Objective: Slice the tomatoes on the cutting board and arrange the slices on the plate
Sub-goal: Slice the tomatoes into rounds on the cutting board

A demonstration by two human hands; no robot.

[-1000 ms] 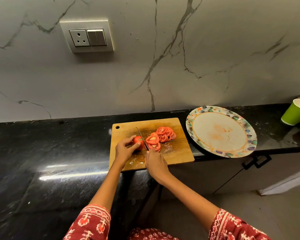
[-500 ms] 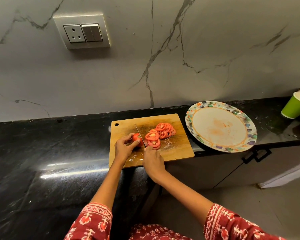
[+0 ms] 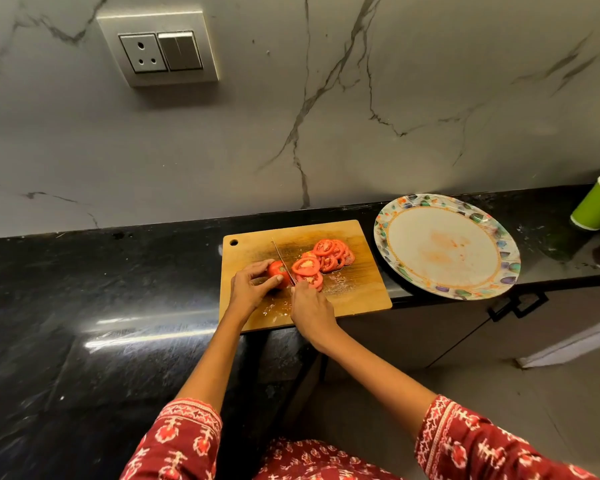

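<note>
A wooden cutting board [image 3: 357, 296] lies on the black counter. My left hand [image 3: 250, 289] grips the uncut end of a red tomato [image 3: 277, 270] on it. My right hand [image 3: 309, 308] holds a knife [image 3: 282, 259] whose blade stands against the tomato's cut face. Several tomato slices [image 3: 326, 259] lie piled to the right of the blade. A round plate [image 3: 445, 245] with a patterned rim sits to the right of the board, bare but smeared with juice.
A green paper cup [image 3: 598, 204] stands at the far right of the black counter [image 3: 101, 306]. The plate overhangs the counter's front edge above a cupboard handle [image 3: 516, 306]. A socket and switch panel [image 3: 160, 50] is on the marble wall.
The view has shifted slightly upward across the frames. Both hands stay at the tomato, and the knife keeps working at the same spot beside the slices.
</note>
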